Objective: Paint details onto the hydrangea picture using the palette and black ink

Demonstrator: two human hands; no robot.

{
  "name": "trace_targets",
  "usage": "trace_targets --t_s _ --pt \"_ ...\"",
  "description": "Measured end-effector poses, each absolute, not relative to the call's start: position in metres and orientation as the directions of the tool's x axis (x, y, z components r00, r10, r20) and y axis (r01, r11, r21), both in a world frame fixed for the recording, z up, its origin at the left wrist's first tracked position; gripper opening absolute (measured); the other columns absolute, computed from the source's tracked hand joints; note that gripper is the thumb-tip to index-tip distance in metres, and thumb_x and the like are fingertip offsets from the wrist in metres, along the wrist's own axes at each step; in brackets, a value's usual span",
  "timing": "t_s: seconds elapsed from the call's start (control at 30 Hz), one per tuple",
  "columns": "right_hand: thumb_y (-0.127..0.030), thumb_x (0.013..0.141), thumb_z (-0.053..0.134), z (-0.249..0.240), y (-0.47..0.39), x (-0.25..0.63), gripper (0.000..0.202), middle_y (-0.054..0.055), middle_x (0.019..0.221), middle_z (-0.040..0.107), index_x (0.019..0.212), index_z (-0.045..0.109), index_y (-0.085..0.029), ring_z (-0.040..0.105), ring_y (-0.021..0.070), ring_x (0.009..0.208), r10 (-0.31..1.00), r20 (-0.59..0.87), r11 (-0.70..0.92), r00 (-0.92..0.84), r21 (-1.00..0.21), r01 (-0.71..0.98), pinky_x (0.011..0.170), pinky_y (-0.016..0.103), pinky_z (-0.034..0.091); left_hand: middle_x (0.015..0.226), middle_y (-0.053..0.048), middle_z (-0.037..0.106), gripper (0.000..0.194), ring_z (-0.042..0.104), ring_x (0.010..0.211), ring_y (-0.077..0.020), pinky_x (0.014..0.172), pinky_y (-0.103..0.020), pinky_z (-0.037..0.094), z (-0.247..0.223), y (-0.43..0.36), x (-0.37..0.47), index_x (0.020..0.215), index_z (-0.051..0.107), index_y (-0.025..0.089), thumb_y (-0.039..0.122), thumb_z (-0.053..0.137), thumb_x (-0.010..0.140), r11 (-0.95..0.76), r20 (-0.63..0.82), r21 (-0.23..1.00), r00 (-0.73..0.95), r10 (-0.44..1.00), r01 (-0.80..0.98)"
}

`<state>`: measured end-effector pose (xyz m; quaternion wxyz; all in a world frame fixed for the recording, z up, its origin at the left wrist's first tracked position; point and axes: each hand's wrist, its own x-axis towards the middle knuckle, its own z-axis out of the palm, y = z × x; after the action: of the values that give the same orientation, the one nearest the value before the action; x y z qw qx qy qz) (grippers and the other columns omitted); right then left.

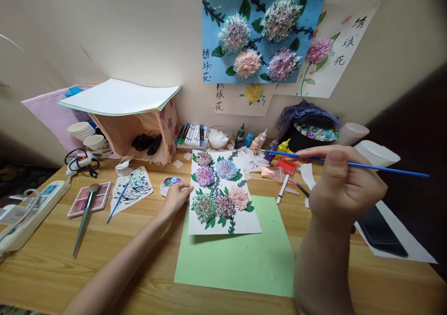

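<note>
My right hand (345, 182) is raised at the right, pinching a slim blue paintbrush (377, 168) whose bristles point left. With fingers closed on its left edge, my left hand (179, 195) holds a white sheet with raised paper flowers (223, 224). The flowers are pink, purple, blue, green and dark, with painted green leaves among them. Under the sheet lies a light green sheet (240, 268). Beside my left hand is a small round paint palette (167, 184), partly hidden by the fingers.
Paint bottles (248, 139), a marker set (192, 136) and an open box (167, 124) line the wall. A makeup brush (85, 219), a paint-marked paper (136, 196) and a power strip (35, 217) lie left. A phone (382, 231) lies right. Flower pictures (260, 40) hang above.
</note>
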<state>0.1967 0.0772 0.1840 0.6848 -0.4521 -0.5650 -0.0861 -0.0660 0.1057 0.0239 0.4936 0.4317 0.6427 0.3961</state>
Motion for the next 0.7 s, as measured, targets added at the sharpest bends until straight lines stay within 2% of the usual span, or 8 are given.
trace_targets --t_s 0.13,0.23,0.33,0.4,0.53,0.7 --pt "-0.022 0.089 0.045 0.182 0.077 0.195 0.032 0.0 0.061 0.063 0.064 0.064 -0.018 0.056 0.0099 0.054 0.42 0.854 0.577 0.306 -0.512 0.637 0.05 0.025 0.039 0.066 -0.006 0.069 0.031 0.066 0.06 -0.0204 0.059 -0.032 0.053 0.027 0.098 -0.069 0.068 0.067 0.016 0.047 0.067 0.063 0.272 -0.244 0.929 -0.14 0.96 0.251" --pt "-0.021 0.089 0.045 0.181 0.076 0.191 0.031 0.0 0.062 0.064 0.065 0.065 -0.017 0.058 0.0102 0.055 0.46 0.848 0.587 0.263 -0.513 0.626 0.05 0.026 0.04 0.076 -0.008 0.071 0.032 0.067 0.068 -0.0225 0.064 -0.033 0.051 0.037 0.087 -0.09 0.076 0.067 0.018 0.047 0.057 0.073 0.232 -0.148 0.897 -0.24 0.959 0.377" --pt "-0.02 0.089 0.045 0.177 0.076 0.183 0.03 0.0 0.062 0.064 0.066 0.064 -0.019 0.057 0.0106 0.057 0.489 0.846 0.616 0.212 -0.507 0.603 0.053 0.027 0.041 0.084 -0.01 0.07 0.03 0.065 0.081 -0.0267 0.075 -0.035 0.045 0.048 0.078 -0.12 0.081 0.067 0.02 0.045 0.052 0.077 0.245 0.026 0.757 -0.403 0.915 0.605" --pt "-0.02 0.089 0.045 0.174 0.077 0.177 0.029 0.0 0.061 0.063 0.066 0.063 -0.02 0.057 0.012 0.058 0.512 0.846 0.65 0.149 -0.495 0.576 0.055 0.028 0.042 0.088 -0.013 0.07 0.031 0.063 0.086 -0.0296 0.075 -0.036 0.042 0.051 0.076 -0.136 0.08 0.068 0.019 0.043 0.05 0.078 0.299 0.087 0.642 -0.455 0.886 0.706" --pt "-0.018 0.088 0.045 0.166 0.08 0.166 0.025 0.0 0.064 0.064 0.07 0.063 -0.021 0.058 0.0137 0.063 0.579 0.815 0.692 0.0 -0.492 0.528 0.06 0.03 0.043 0.084 -0.015 0.071 0.031 0.063 0.081 -0.0313 0.066 -0.034 0.039 0.046 0.081 -0.148 0.073 0.069 0.018 0.044 0.052 0.076 0.375 0.039 0.543 -0.468 0.883 0.751" --pt "-0.015 0.087 0.046 0.158 0.083 0.16 0.021 0.001 0.07 0.065 0.076 0.064 -0.02 0.058 0.0131 0.068 0.623 0.769 0.72 -0.145 -0.491 0.491 0.063 0.029 0.043 0.074 -0.011 0.071 0.024 0.063 0.073 -0.0268 0.059 -0.03 0.037 0.033 0.09 -0.149 0.064 0.066 0.02 0.043 0.06 0.069 0.396 -0.054 0.554 -0.443 0.895 0.732"
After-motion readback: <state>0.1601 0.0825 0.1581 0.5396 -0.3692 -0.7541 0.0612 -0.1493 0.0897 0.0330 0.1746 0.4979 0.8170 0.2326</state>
